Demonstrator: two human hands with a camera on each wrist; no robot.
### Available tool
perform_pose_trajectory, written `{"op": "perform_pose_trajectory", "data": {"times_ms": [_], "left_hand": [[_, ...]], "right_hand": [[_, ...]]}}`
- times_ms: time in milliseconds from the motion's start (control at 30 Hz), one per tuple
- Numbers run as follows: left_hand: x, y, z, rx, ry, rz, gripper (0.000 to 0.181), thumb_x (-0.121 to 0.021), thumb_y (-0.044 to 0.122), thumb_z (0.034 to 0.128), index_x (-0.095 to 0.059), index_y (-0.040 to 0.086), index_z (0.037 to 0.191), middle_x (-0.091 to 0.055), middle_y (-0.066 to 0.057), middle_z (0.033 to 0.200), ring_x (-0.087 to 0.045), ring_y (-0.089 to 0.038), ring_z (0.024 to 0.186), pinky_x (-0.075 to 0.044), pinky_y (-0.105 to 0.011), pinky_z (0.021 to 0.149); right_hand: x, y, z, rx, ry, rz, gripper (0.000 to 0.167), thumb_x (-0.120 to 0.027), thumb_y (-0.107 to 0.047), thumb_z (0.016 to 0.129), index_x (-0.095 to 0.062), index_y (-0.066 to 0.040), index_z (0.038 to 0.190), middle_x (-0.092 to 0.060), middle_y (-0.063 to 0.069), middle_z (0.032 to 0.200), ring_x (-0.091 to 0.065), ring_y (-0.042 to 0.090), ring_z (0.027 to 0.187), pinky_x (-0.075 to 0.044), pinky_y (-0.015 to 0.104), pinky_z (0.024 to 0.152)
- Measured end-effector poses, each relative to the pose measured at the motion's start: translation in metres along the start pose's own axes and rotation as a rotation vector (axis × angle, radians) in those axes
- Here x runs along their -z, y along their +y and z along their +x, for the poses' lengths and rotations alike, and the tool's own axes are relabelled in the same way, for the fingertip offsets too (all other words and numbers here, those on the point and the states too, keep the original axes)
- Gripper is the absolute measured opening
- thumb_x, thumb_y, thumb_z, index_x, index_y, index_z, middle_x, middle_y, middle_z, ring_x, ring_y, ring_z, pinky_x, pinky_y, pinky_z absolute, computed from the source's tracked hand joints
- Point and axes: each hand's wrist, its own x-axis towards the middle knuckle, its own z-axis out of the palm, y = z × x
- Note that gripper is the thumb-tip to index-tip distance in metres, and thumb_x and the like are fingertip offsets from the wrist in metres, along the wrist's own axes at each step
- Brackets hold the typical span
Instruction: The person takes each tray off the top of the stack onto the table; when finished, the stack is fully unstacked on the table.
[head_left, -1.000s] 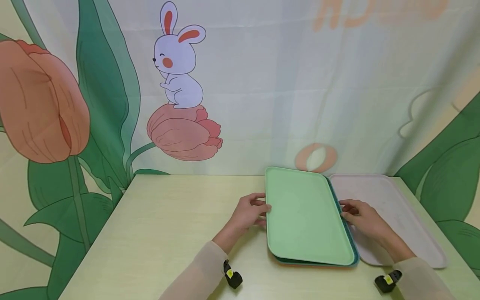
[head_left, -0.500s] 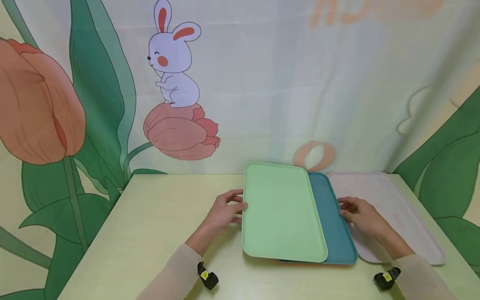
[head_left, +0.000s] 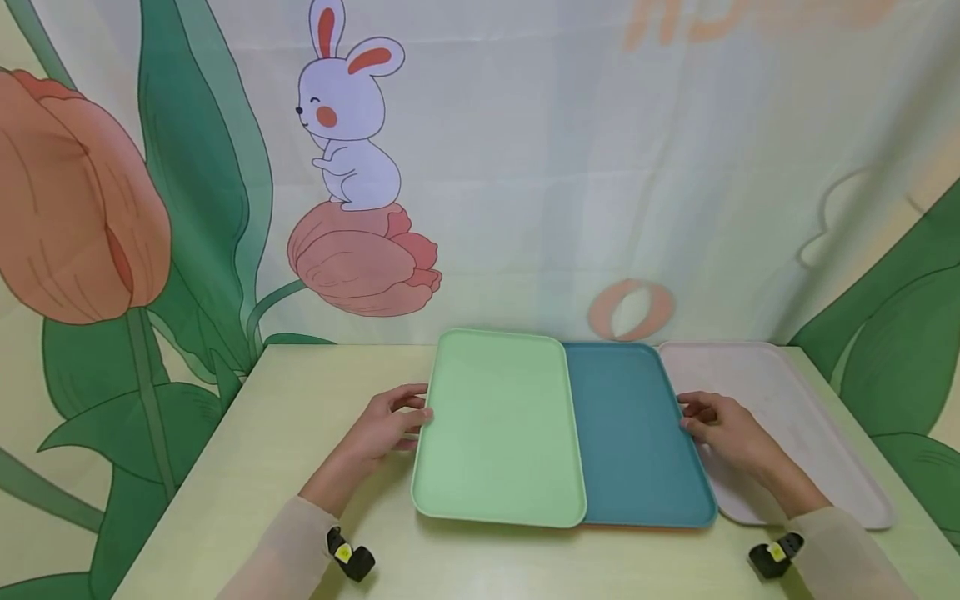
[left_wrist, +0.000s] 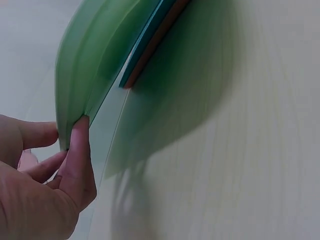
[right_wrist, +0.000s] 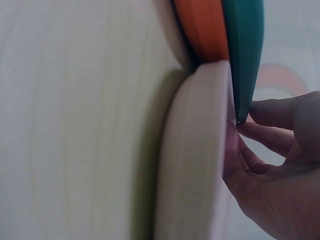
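The light green tray (head_left: pixel 498 429) is pinched at its left edge by my left hand (head_left: pixel 382 429). In the left wrist view the left hand (left_wrist: pixel 47 185) has thumb and fingers on both sides of the green rim (left_wrist: pixel 75 100), which is raised off the table. A blue tray (head_left: pixel 637 433) lies to the right, partly under the green one. My right hand (head_left: pixel 723 429) pinches its right edge, and the right wrist view shows fingertips on the teal rim (right_wrist: pixel 245 55). An orange tray (right_wrist: pixel 202 25) is beneath the blue one.
A pale pink tray (head_left: pixel 795 442) lies on the right side of the table (head_left: pixel 300 400), under my right forearm. A printed curtain (head_left: pixel 525 167) with a rabbit and tulips hangs behind the table's back edge.
The green tray has moved left with my left hand, off most of the blue tray, which is now widely exposed. The right hand has stayed at the blue tray's edge.
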Motion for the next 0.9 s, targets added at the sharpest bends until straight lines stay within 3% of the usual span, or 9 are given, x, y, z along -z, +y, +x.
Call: {"op": "perform_pose_trajectory", "data": {"times_ms": [233, 433, 667, 900], "left_hand": [[0.032, -0.009, -0.004, 0.035, 0.023, 0.027, 0.05, -0.066, 0.016, 0.1046, -0.054, 0.01, 0.153, -0.058, -0.014, 0.132, -0.069, -0.023, 0.097, -0.058, -0.034, 0.077], [0.047, -0.016, -0.002, 0.057, 0.02, 0.025, 0.051, -0.065, 0.017, 0.1055, -0.053, 0.009, 0.154, -0.056, -0.014, 0.135, -0.067, -0.021, 0.1, -0.056, -0.033, 0.078], [0.051, -0.023, 0.0, 0.066, 0.025, 0.033, 0.052, -0.065, 0.016, 0.1057, -0.051, 0.007, 0.155, -0.056, -0.015, 0.134, -0.064, -0.02, 0.097, -0.055, -0.032, 0.075], [0.043, -0.026, 0.003, 0.025, 0.035, 0.091, 0.046, -0.06, 0.011, 0.1073, -0.053, 0.002, 0.152, -0.06, -0.019, 0.132, -0.068, -0.023, 0.095, -0.057, -0.033, 0.075]], "right_hand": [[-0.001, 0.002, 0.001, 0.005, 0.006, -0.004, 0.044, -0.062, -0.009, 0.107, -0.052, 0.015, 0.144, -0.066, 0.021, 0.118, -0.065, 0.03, 0.102, -0.055, 0.028, 0.073], [-0.001, 0.002, 0.002, 0.008, 0.007, 0.004, 0.044, -0.062, -0.008, 0.107, -0.052, 0.015, 0.144, -0.066, 0.021, 0.117, -0.065, 0.028, 0.099, -0.055, 0.028, 0.071], [-0.002, 0.002, 0.002, 0.01, 0.01, 0.024, 0.044, -0.062, -0.005, 0.106, -0.052, 0.016, 0.143, -0.066, 0.021, 0.116, -0.065, 0.027, 0.098, -0.056, 0.027, 0.071], [-0.001, 0.001, 0.0, 0.007, 0.002, 0.029, 0.045, -0.062, -0.006, 0.106, -0.051, 0.017, 0.144, -0.066, 0.022, 0.116, -0.065, 0.028, 0.099, -0.056, 0.027, 0.071]]}}
